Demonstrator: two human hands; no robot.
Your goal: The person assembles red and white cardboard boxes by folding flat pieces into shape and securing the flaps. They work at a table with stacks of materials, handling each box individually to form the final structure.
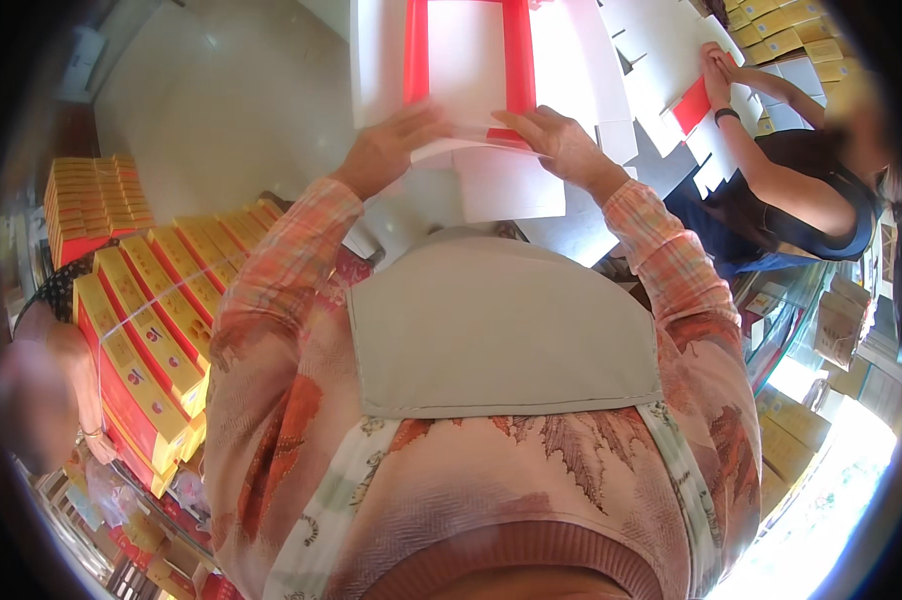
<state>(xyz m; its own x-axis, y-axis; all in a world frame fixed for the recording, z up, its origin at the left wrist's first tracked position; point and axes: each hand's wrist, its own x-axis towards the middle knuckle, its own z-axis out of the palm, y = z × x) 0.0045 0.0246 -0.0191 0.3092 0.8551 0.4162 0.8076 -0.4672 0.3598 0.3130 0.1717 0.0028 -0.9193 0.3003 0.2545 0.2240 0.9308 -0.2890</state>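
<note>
In front of me lies a flat piece of white cardboard with red strips in a rectangle, a box blank (519, 62). Its near edge is raised a little, and I have a hand at each near corner. My left hand (399, 145) pinches the edge beside the left red strip. My right hand (563, 150) is closed on the edge by the right red strip, fingers pointing inward. A white flap (511, 187) shows below the edge, between my hands. My thumbs are partly hidden.
On the left, long yellow and red boxes (151, 320) stand bundled with string, a person's hand (99, 445) beside them. A stack of smaller yellow boxes (96, 200) is behind. At right a co-worker (791, 190) presses red-and-white cardboard (689, 108). More yellow boxes (781, 30) are at the far right.
</note>
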